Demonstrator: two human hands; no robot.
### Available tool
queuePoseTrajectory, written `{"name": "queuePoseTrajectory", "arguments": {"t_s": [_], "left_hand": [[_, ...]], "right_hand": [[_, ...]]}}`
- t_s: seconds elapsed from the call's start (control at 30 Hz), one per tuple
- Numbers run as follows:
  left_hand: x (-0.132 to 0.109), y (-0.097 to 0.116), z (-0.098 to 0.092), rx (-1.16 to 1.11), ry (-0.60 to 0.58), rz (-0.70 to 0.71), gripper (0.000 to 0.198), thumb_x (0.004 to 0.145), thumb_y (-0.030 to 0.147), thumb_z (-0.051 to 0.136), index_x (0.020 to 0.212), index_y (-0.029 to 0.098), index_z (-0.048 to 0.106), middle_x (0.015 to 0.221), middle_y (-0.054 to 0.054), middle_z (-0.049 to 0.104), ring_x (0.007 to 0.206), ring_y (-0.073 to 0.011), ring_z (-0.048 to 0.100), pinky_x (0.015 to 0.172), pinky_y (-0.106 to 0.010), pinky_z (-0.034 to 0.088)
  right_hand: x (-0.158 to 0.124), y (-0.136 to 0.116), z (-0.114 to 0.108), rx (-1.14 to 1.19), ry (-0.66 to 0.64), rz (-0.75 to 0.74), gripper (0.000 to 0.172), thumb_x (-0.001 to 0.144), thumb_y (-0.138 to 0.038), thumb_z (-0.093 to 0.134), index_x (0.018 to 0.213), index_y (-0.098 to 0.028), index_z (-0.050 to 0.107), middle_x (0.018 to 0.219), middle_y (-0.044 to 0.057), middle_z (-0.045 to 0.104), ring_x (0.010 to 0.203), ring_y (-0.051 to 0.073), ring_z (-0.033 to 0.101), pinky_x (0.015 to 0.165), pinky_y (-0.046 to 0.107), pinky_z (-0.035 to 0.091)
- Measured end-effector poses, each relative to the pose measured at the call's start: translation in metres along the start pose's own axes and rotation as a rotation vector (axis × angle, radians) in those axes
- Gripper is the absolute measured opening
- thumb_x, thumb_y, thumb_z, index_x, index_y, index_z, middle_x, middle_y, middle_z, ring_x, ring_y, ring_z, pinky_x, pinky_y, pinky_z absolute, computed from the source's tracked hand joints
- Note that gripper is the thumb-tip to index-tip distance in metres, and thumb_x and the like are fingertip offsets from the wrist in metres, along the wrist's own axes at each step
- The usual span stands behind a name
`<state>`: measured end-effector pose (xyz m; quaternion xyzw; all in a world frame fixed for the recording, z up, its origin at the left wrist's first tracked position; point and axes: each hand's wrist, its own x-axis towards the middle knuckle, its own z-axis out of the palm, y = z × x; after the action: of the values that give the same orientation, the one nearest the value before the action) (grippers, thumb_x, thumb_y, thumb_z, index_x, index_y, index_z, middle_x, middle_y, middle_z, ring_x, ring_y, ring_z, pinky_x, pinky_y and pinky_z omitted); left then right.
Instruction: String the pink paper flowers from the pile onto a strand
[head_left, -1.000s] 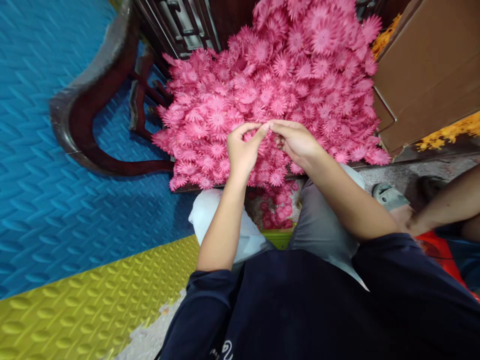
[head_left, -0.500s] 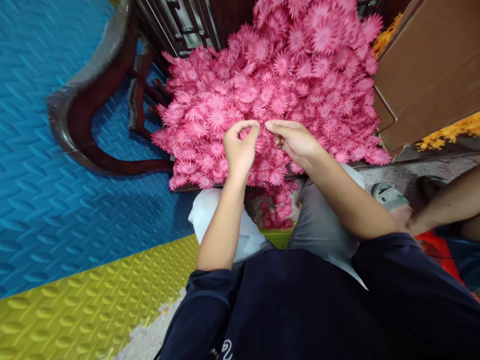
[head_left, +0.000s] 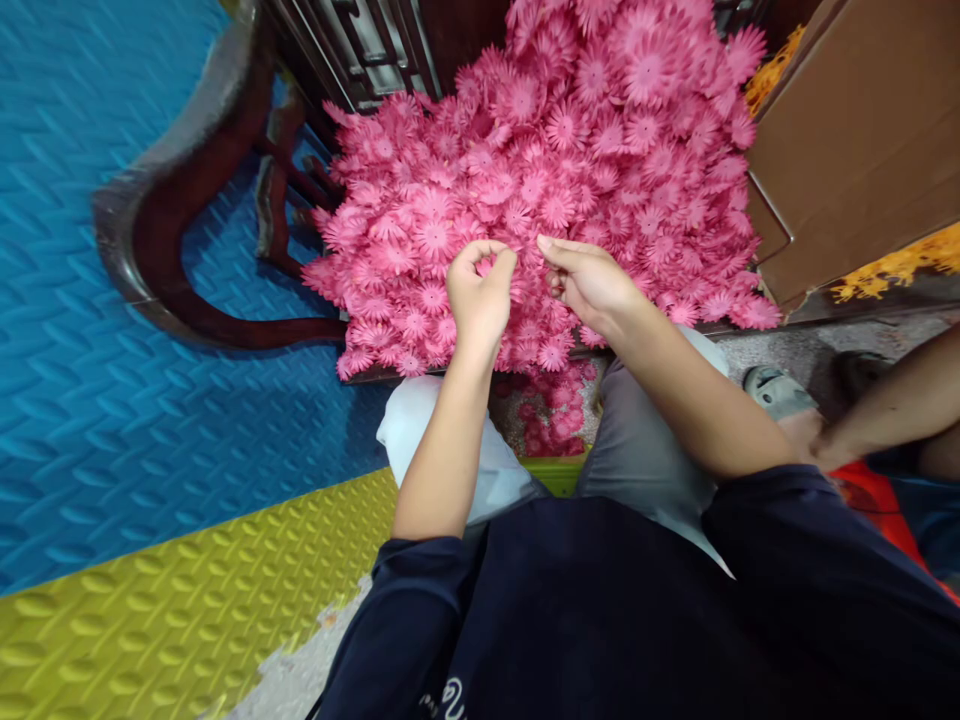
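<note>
A big heap of pink artificial flower heads (head_left: 532,190) spreads in front of me, and both hands hover over its near part. Thumb and forefinger of my left hand (head_left: 481,290) are closed in a pinch, forming a ring. My right hand (head_left: 589,280) faces it a short distance to the right, thumb and forefinger also pinched, the other fingers curled. Whatever lies in either pinch is too small to make out. Between my knees, more pink flower pieces (head_left: 555,410) lie lower down.
A dark wooden curved armrest (head_left: 161,270) stands left, over blue matting (head_left: 67,400) and yellow matting (head_left: 187,590). Brown cardboard (head_left: 855,150) rises at right, with orange-yellow pieces (head_left: 900,262) beside it. Another person's arm (head_left: 892,400) and a shoe (head_left: 780,392) show at lower right.
My right hand's fingertips have moved slightly right and up, widening the gap to my left fingertips. The left hand has barely moved; the flower heap looks the same.
</note>
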<state>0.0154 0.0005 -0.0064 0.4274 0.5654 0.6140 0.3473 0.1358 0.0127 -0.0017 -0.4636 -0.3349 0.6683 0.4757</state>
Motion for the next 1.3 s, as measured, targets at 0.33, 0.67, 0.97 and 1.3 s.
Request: {"name": "queuePoseTrajectory", "arguments": {"t_s": [0.33,0.67,0.97,1.3], "left_hand": [[0.0006,0.0019,0.0015,-0.031,0.012,0.005,0.024,0.075,0.002,0.060,0.058,0.018,0.057,0.059,0.005,0.055,0.061,-0.0087,0.050,0.068,-0.020,0.043],[0.0003,0.0009,-0.0018,0.016,-0.055,0.025,0.020,0.071,0.000,0.063,0.061,0.017,0.063,0.064,0.004,0.060,0.060,-0.0081,0.049,0.065,-0.021,0.042],[0.0006,0.0035,-0.0042,0.009,-0.083,0.018,0.022,0.073,-0.001,0.060,0.060,0.017,0.062,0.064,0.004,0.059,0.061,-0.0086,0.049,0.066,-0.022,0.041],[-0.0019,0.0057,-0.0010,0.016,-0.115,-0.029,0.024,0.072,-0.001,0.060,0.057,0.017,0.058,0.058,0.005,0.052,0.055,-0.0077,0.041,0.060,-0.022,0.037]], "right_hand": [[0.0010,0.0006,-0.0040,-0.032,-0.090,-0.028,0.019,0.076,-0.034,0.071,0.081,-0.017,0.063,0.066,-0.005,0.050,0.052,0.004,0.038,0.054,0.022,0.034],[-0.0057,-0.0052,-0.0009,-0.235,-0.163,-0.190,0.024,0.070,-0.038,0.075,0.079,-0.020,0.064,0.078,-0.003,0.060,0.071,0.007,0.052,0.068,0.023,0.043],[-0.0020,-0.0030,-0.0022,-0.241,-0.083,-0.176,0.021,0.072,-0.036,0.073,0.074,-0.018,0.063,0.072,-0.004,0.058,0.061,0.005,0.049,0.063,0.022,0.043],[-0.0030,-0.0063,0.0004,-0.057,0.050,0.086,0.011,0.079,-0.028,0.060,0.083,-0.018,0.061,0.076,-0.003,0.059,0.056,0.003,0.047,0.051,0.018,0.035]]}}
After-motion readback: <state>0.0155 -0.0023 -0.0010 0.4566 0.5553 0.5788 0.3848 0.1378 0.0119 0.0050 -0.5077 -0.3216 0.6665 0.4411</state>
